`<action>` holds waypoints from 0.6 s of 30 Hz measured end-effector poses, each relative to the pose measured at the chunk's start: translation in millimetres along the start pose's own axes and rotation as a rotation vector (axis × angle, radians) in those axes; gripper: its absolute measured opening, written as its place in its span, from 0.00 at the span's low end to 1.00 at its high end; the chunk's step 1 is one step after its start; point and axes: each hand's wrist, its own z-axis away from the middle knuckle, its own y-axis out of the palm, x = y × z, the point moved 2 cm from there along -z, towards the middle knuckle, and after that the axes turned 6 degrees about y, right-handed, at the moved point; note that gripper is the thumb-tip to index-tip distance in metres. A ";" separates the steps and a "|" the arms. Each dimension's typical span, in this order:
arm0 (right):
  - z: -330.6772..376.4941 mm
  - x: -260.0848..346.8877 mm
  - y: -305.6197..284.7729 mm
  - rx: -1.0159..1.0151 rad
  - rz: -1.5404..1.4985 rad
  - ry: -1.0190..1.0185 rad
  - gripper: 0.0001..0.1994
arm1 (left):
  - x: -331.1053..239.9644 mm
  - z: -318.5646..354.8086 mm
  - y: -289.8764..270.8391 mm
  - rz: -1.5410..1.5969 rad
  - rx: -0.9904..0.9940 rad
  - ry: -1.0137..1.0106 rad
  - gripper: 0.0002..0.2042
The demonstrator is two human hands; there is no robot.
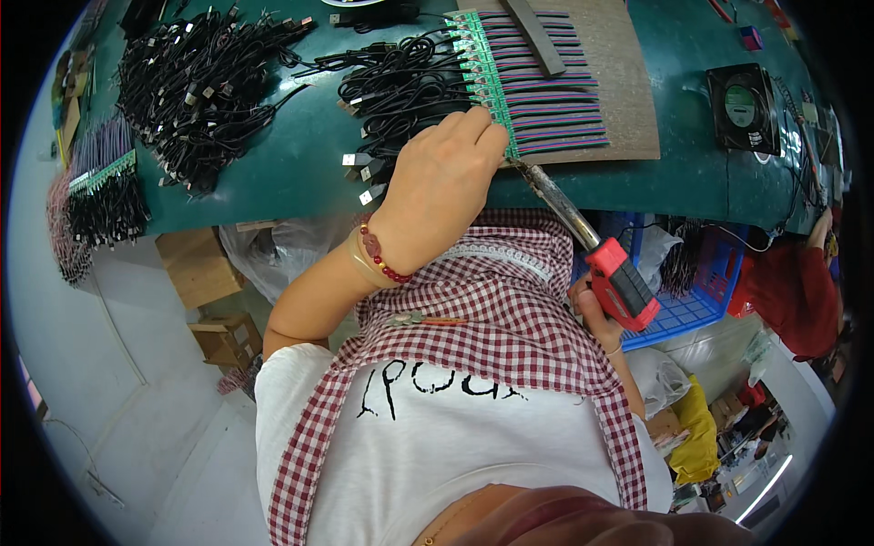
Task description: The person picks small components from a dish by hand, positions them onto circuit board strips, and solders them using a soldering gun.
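Clock directions run from the middle of the view. At six o'clock, black lettering crosses the white shirt (437,455), partly covered by the checked apron (473,300). Toward three, the right hand (596,318) has its fingers wrapped around the soldering iron (605,259), whose red-and-black handle carries small print. At twelve, the left hand (446,173) bends its fingers narrowly over the near end of the green circuit strip (483,77); their exact grip is hidden. The iron's tip is by that end; contact is unclear.

Black cables (391,77) and coloured wires (560,102) flank most of the strip, so the row looks largely joined, its near end probably remaining. The cable heap (209,100) at ten suggests more work; strips (105,173) toward nine-thirty seem finished. At two, a fan (742,109) bears a printed green label.
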 end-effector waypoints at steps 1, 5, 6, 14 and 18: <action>-0.4 0.9 0.2 -0.018 0.000 -0.031 0.11 | -0.5 0.3 -0.1 0.001 0.000 -0.002 0.06; -1.9 17.8 5.5 0.054 -0.233 0.022 0.21 | -1.9 -0.2 -1.6 -0.009 0.002 0.023 0.06; -2.7 18.8 5.6 0.053 -0.233 0.021 0.21 | -1.8 -0.4 -1.5 -0.012 0.008 0.027 0.07; -2.9 2.6 1.9 0.080 -0.056 -0.065 0.20 | -2.1 -2.2 -2.2 -0.008 0.021 0.027 0.06; -1.6 0.6 2.5 0.076 0.007 -0.119 0.19 | -3.1 -1.8 -4.5 -0.009 0.030 0.018 0.06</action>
